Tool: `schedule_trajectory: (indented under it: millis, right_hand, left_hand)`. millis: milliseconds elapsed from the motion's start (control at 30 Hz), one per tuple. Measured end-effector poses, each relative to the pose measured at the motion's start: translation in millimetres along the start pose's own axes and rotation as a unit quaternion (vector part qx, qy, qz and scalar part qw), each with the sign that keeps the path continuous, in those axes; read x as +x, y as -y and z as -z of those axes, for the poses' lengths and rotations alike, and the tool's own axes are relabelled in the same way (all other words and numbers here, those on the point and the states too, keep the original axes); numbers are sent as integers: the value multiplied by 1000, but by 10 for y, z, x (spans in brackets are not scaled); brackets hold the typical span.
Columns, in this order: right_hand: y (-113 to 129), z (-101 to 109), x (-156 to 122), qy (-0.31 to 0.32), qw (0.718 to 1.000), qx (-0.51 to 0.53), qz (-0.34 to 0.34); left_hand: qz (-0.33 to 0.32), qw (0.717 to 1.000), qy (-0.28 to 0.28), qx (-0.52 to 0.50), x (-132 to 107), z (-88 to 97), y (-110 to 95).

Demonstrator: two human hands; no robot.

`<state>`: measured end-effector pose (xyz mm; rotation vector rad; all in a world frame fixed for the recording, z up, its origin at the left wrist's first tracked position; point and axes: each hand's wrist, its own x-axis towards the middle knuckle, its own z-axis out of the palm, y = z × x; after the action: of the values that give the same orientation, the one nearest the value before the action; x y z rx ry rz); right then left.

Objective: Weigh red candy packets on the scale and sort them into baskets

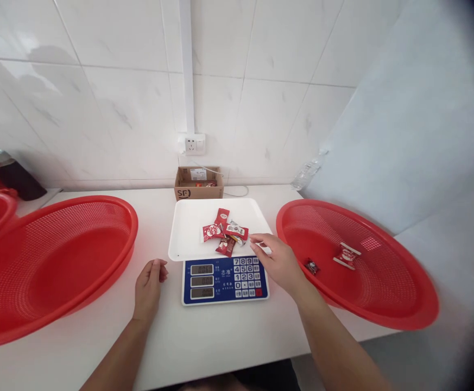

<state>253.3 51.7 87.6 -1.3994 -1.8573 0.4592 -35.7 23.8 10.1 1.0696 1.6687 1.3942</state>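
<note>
Several small red-and-white wrapped snack packets [222, 232] lie in a loose pile on the white pan [188, 228] of a digital scale with a blue keypad panel [226, 279]. Just right of the pile, my right hand [275, 260] hovers over the pan's edge. Its thumb and forefinger are apart, and nothing shows between them. My left hand [150, 288] rests on the table left of the scale, its fingers loosely curled with nothing visible in them.
To the right, a red mesh basket [408, 277] holds a red-and-white packet [346, 255] and a small dark packet [312, 266]. Another red basket [118, 209] stands at left. Behind the scale are a small cardboard box [199, 191] and a clear plastic bottle [308, 174].
</note>
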Motion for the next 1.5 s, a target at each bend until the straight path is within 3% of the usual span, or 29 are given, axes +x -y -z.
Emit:
schedule_trajectory:
  millis: [300,500,633,800,1000,1067,1200,1267,1367,1433,1500]
  right_hand:
    - [207,-133,-13,71,992,-27,97]
    - [306,-241,179,36,985,-90,140]
    - [431,-392,472,79,965,-184,172]
    - [512,-648,750,162,919,-295,208]
    - [552,-767,790,161,904,-329,222]
    - [584,-743,780,138,912,-313,227]
    - [648,-419,726,30,960,-163,224]
    - [620,-72,662,-19,976,-106,190]
    - [405,576,517,-67,986,-131,74]
    - [150,977,390,-42,983,-179,1]
    - [-142,1272,246,57,960,-257,-93]
  left_hand:
    - [-4,1000,-5,-6,6,2,0]
    - [-4,1000,2,5,14,-2,9]
    - [-6,1000,-1,12,23,-5,15]
    - [-1,1000,-8,26,6,3,-23]
    - [-6,999,-10,41,-4,9,-33]
    - [-1,998,-14,53,10,11,-17]
    - [15,998,-27,58,36,22,16]
    - [21,998,-30,58,36,31,20]
    - [27,997,-30,69,37,39,20]
    - [33,996,-24,76,48,35,32]
    - [39,995,-19,86,65,25,64]
